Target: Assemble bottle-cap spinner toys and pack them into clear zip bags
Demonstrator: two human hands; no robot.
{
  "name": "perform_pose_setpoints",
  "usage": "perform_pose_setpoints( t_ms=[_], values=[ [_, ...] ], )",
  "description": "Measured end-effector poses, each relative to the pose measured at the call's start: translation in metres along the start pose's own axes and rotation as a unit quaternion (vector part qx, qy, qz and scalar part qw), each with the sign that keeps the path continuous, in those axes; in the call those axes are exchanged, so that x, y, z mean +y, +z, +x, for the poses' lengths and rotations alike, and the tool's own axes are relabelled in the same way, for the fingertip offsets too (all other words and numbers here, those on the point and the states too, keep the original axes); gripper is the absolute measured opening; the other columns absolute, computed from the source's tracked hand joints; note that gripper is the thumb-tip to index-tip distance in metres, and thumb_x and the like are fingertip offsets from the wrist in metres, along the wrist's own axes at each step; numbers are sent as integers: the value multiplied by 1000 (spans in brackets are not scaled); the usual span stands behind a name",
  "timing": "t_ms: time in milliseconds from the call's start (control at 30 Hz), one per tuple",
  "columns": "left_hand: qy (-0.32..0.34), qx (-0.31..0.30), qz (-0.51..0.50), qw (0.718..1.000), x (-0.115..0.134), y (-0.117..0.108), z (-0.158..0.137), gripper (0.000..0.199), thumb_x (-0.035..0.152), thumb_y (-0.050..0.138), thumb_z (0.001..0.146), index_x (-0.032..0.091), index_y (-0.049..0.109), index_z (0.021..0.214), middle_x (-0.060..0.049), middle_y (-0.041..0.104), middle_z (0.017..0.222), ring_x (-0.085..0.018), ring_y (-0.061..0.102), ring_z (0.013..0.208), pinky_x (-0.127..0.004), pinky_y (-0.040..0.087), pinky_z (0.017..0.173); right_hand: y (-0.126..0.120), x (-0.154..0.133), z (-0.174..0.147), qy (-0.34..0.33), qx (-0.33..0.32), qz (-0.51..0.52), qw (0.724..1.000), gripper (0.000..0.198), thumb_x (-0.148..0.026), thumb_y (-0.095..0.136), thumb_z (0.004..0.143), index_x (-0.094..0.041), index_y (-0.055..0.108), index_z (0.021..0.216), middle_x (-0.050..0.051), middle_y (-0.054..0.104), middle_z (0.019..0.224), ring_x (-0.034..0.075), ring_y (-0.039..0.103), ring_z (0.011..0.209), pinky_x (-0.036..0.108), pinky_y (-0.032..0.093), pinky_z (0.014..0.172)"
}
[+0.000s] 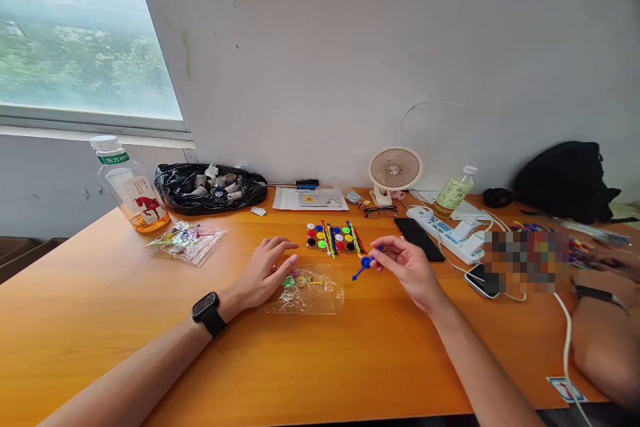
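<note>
My right hand (406,268) pinches a blue plastic arrow spinner (362,269) between thumb and fingertips, its pointed end aimed down and left. My left hand (265,272) rests palm down with fingers spread at the left edge of a clear plastic bag (323,302). Inside that bag lie a few small coloured pieces, one of them a yellow arrow (313,281). Just beyond both hands, coloured round discs (315,236) lie in rows, with thin arrows (329,239) in several colours beside them. A second clear bag (189,243) with coloured pieces is left of my left hand.
Along the wall stand a large bottle (131,190), a black bag of rubbish (213,188), a fan (395,170) and a green-labelled bottle (454,193). A black phone (419,239) and power strip (447,237) lie right. Another person's arm (603,333) is at far right.
</note>
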State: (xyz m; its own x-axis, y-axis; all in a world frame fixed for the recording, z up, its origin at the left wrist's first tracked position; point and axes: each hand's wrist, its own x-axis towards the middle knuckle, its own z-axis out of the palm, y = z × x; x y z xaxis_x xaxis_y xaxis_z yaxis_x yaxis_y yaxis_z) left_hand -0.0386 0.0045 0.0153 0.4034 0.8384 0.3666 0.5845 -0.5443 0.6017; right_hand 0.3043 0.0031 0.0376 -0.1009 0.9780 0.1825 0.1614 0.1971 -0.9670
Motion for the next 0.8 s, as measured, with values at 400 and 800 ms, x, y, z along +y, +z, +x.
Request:
perform_pose_setpoints(
  t_ms=[400, 800],
  values=[
    [170, -150, 19, 974, 15, 1, -4, 86, 67, 69, 87, 27, 41, 158, -14, 57, 147, -37, 51, 130, -54, 44, 111, 44, 6, -16, 53, -227, -32, 972, 27, -42, 80, 87, -18, 80, 100, 9, 79, 103, 21, 74, 96, 35, 56, 92],
    [166, -153, 21, 974, 15, 2, -5, 86, 65, 72, 86, 28, 41, 157, -14, 56, 146, -37, 52, 128, -54, 45, 111, 51, 6, -18, 6, -188, -126, 974, 15, -33, 72, 91, -19, 76, 94, 3, 74, 84, 17, 66, 75, 30, 52, 73]
  ],
)
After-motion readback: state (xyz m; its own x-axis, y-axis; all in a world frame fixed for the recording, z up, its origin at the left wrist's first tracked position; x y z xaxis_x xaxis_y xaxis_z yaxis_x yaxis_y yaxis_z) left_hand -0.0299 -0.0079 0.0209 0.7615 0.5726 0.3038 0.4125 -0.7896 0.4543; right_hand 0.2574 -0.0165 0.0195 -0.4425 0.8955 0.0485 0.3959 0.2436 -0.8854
